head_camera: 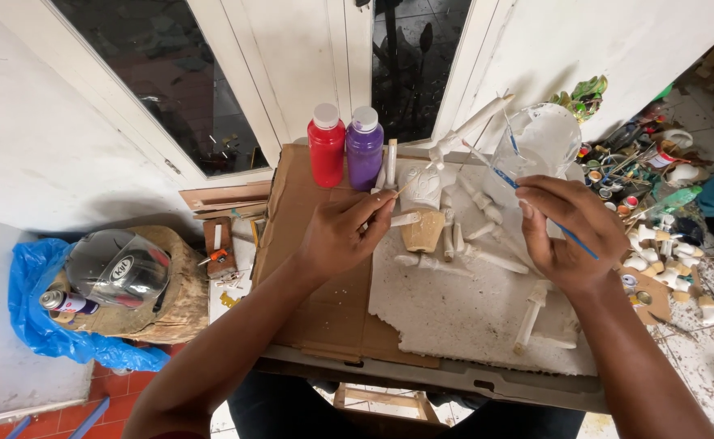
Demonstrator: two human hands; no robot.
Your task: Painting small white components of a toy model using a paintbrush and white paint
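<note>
— What have I got in hand from here?

— Nearest me, my left hand (336, 236) is pinched shut on a small white piece (406, 219), flat and thin, held over the brown cardboard (324, 317). My right hand (572, 236) is closed round a thin blue paintbrush (506, 180), gripped partway along the handle.

— How will that piece handle?

— Light and stiff, I'd judge, and likely brittle, so I'd hold it by the edges with fingertips only. It may be plaster or carved wood; I cannot tell at this size.

— And beyond?

— The white foam slab (454, 309) carries more pale figure parts around a tan cup (422, 231). Further back stand a red bottle (326, 146) and a purple bottle (364, 149), and a clear plastic cup (540, 138) sits near the brush tip.
</note>
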